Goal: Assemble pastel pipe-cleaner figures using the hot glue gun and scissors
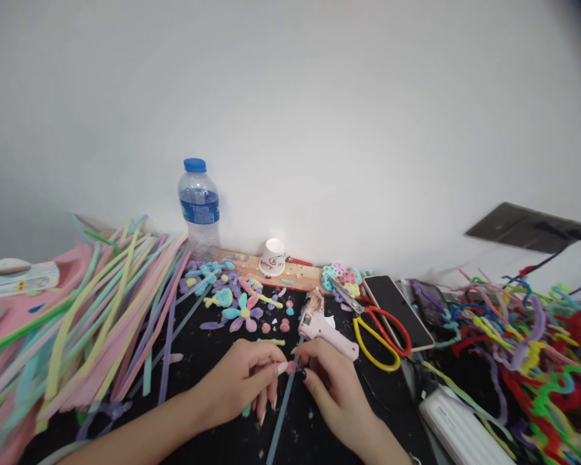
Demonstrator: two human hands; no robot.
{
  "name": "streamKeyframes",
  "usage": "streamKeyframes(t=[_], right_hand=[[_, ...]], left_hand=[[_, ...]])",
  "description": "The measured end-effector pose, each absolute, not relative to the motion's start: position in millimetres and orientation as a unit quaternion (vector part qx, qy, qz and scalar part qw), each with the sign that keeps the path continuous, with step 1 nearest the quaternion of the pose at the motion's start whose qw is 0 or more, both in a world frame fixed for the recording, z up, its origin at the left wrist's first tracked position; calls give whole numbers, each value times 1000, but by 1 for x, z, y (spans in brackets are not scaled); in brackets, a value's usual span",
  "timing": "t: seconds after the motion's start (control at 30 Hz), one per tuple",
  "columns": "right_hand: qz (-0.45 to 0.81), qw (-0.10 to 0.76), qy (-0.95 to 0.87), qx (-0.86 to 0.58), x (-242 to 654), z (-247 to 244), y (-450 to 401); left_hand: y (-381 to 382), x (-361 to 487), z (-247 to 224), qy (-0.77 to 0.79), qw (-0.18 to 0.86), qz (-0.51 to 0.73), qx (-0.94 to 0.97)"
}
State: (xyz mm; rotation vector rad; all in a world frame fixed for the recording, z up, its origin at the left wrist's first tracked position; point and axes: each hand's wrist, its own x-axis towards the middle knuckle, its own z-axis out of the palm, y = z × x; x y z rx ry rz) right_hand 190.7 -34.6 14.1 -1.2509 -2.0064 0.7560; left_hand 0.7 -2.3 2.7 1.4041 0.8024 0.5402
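Near the bottom middle, over a black mat, my left hand [252,378] has thumb and index finger pinched on a small pink fuzzy piece [290,367]. My right hand [330,387] comes in from the right with its fingers bent together at the other side of that piece; what its fingertips hold is too small to make out. A translucent glue stick [281,413] lies between the hands. Just beyond my right hand rests a pink glue gun [326,332]. A fuzzy flower [243,312] with multicoloured petals lies beyond my left hand.
Pastel pipe cleaners [106,310] pile up at left, bright ones [537,361] at right. A water bottle [199,210] and paper cup [274,258] stand by the wall. Red-and-yellow scissors [380,336] lie beside a phone [399,313]. A white power strip [459,423] sits lower right.
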Motion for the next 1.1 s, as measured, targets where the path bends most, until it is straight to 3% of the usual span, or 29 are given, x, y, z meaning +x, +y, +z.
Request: streamKeyframes(t=[0.53,1.1], right_hand=[[183,315,-837,-409,191,12,-31],[187,350,-801,-447,181,2,-36]], left_hand=[[-4,2,8,379,601,250,658],[-8,3,7,403,565,255,673]])
